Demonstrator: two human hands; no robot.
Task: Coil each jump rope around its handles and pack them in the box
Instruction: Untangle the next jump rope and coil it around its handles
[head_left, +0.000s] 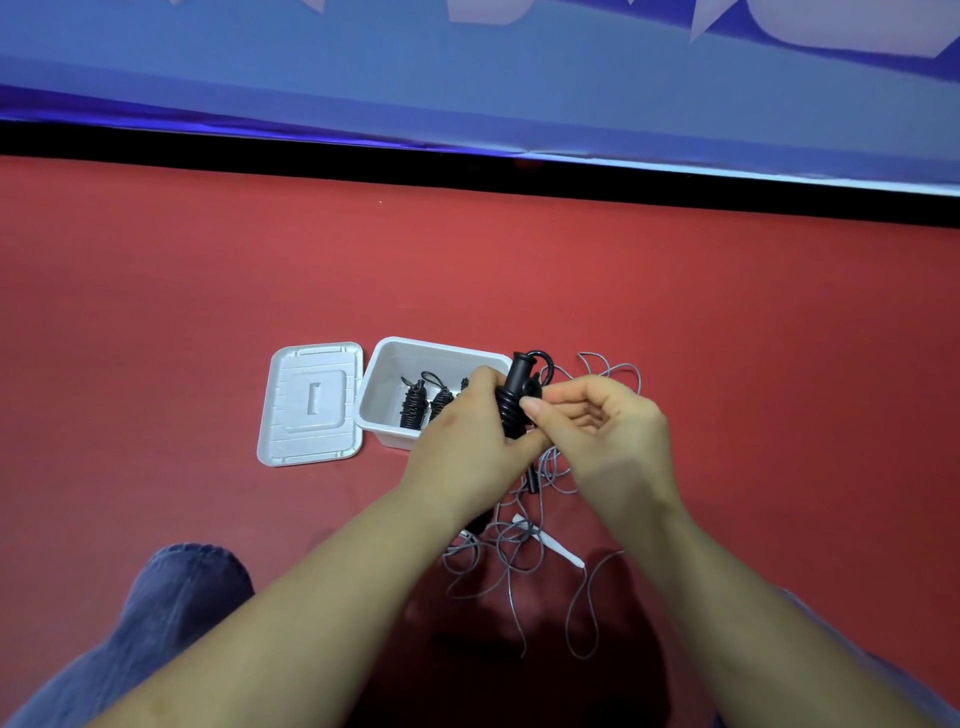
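Setting: red floor (727, 322), bordered at the far side by a black strip and a blue-and-white banner (467, 78); the person sits or kneels, denim-clad knee (176, 597) at lower left.
Box: white plastic box (387, 364) on the floor, open, holding at least two black coiled jump ropes (413, 408); a third is partly hidden behind the left hand.
Lid: white lid (311, 402) lying flat just beside the box's left wall.
Rope in hand: black jump rope bundle (511, 400), handles upright, cord wound round them, held above the floor near the box's right corner.
Left hand: left hand (467, 431) gripping the bundle round its lower turns.
Right hand: right hand (597, 421) with fingers curled, thumb and forefinger apparently pinching the cord end against the handles.
Loose rope: grey jump rope (519, 545) in a tangled heap on the floor below the hands, white handle (550, 543) lying among the loops.
Handling, judged: handles rigid and light, good for a full-fist grip; cord thin, springy and probably slick, liable to unwind unless the last turn is tucked or held.
Hold point, judged: mid-bundle, across the wound turns.
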